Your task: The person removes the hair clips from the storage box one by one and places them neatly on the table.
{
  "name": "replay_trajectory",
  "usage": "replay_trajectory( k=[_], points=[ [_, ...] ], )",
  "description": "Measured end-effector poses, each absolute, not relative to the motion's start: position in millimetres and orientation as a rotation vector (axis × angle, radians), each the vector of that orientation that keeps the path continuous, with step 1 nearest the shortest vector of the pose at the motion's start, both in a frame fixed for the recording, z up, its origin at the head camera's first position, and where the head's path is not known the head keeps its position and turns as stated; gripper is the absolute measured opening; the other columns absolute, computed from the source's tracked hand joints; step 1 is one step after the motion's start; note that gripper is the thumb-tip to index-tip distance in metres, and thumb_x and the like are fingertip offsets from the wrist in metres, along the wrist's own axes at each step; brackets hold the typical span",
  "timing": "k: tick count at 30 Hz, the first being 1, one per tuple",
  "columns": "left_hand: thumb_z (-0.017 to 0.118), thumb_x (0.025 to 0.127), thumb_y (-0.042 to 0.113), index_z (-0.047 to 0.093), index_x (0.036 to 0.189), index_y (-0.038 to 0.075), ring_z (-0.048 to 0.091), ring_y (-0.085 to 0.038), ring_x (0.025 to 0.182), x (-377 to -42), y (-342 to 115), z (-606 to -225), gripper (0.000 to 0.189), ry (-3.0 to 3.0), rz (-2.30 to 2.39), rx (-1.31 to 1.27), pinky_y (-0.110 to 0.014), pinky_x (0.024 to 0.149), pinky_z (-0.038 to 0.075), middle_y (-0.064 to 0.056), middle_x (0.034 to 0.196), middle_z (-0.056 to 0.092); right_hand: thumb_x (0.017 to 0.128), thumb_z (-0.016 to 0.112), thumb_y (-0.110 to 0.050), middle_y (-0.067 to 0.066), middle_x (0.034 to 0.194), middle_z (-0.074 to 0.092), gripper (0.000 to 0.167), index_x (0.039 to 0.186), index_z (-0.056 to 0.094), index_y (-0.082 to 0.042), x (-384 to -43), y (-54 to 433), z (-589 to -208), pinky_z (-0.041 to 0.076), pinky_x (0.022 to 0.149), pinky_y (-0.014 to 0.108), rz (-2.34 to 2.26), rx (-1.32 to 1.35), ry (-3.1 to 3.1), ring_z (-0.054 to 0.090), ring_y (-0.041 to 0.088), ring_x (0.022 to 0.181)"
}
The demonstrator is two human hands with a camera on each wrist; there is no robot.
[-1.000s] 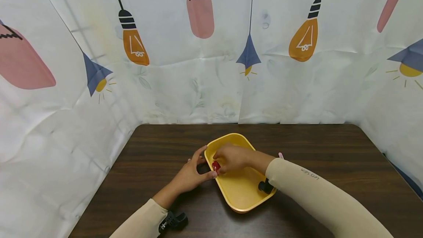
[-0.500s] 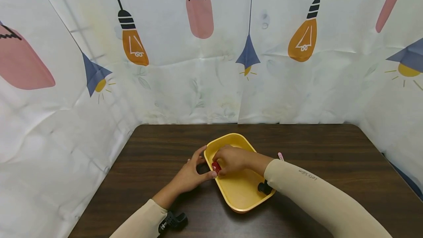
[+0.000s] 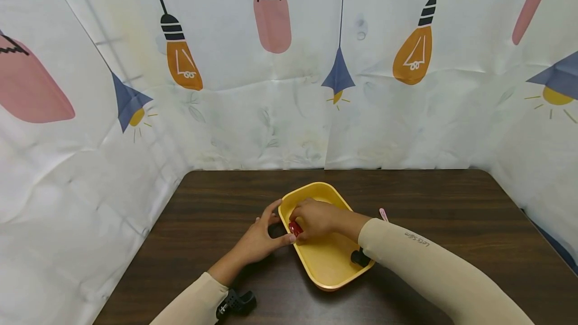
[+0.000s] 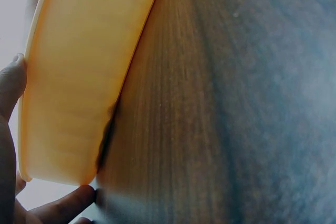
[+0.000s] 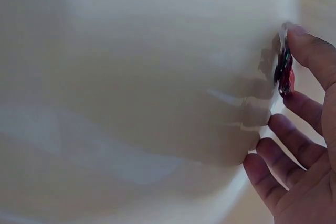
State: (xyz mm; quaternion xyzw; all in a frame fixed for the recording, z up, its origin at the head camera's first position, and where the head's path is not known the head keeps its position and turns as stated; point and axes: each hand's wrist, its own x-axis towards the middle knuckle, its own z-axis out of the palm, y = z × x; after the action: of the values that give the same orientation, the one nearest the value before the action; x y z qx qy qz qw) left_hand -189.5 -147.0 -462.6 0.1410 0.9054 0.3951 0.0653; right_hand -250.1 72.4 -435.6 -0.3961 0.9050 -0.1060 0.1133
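A yellow plastic tub with rounded corners sits on the table. My left hand is spread along its left side, the thumb touching the rim and a forefinger reaching the far left corner. In the left wrist view, the fingertips rest against the tub's outer wall. Inside the tub, my right hand pinches a small shiny red item by the left wall. The right wrist view has this red item between thumb and forefinger, the other fingertips touching the tub; its exact kind is unclear.
The dark wood-grain table extends around the tub. A pink-tipped object sticks out from behind the right sleeve, mostly hidden. A white printed sheet hangs behind the table and along its left side.
My right hand has settled around the red item, its fingers a little more curled, and the right forearm has shifted slightly left. The left hand and the tub stay almost the same.
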Motion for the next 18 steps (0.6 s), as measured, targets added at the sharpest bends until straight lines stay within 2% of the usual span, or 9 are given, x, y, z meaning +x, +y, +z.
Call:
replay_trajectory(
  k=[6,13,18],
  points=[
    [0.078,0.083,0.063,0.023,0.161,0.039,0.033,-0.051,0.143,-189.8,-147.8,-464.0,0.099,2.725,1.201,0.438,-0.074,0.111,0.018,-0.010,0.141,0.061,0.081,0.085,-0.045,-0.011,0.103,0.061,0.050,0.122,0.073,-0.020,-249.7,69.8,-437.1,0.047,0.090,0.028,-0.285,-1.178,2.677,0.053,0.012,0.099],
    [0.077,0.083,0.063,0.022,0.162,0.040,0.031,-0.051,0.144,-189.7,-147.9,-463.2,0.099,2.720,1.199,0.436,-0.075,0.110,0.018,-0.009,0.142,0.061,0.082,0.085,-0.043,-0.011,0.108,0.061,0.049,0.125,0.072,-0.022,-248.9,69.0,-438.0,0.047,0.090,0.030,-0.247,-1.208,2.687,0.053,0.013,0.102],
    [0.078,0.083,0.062,0.021,0.161,0.042,0.031,-0.049,0.145,-188.9,-147.5,-462.6,0.099,2.714,1.199,0.420,-0.074,0.111,0.017,-0.008,0.142,0.060,0.085,0.082,-0.043,-0.011,0.104,0.060,0.044,0.123,0.072,-0.023,-249.1,68.5,-438.3,0.048,0.085,0.030,-0.234,-1.233,2.703,0.053,0.012,0.098]
  ],
)
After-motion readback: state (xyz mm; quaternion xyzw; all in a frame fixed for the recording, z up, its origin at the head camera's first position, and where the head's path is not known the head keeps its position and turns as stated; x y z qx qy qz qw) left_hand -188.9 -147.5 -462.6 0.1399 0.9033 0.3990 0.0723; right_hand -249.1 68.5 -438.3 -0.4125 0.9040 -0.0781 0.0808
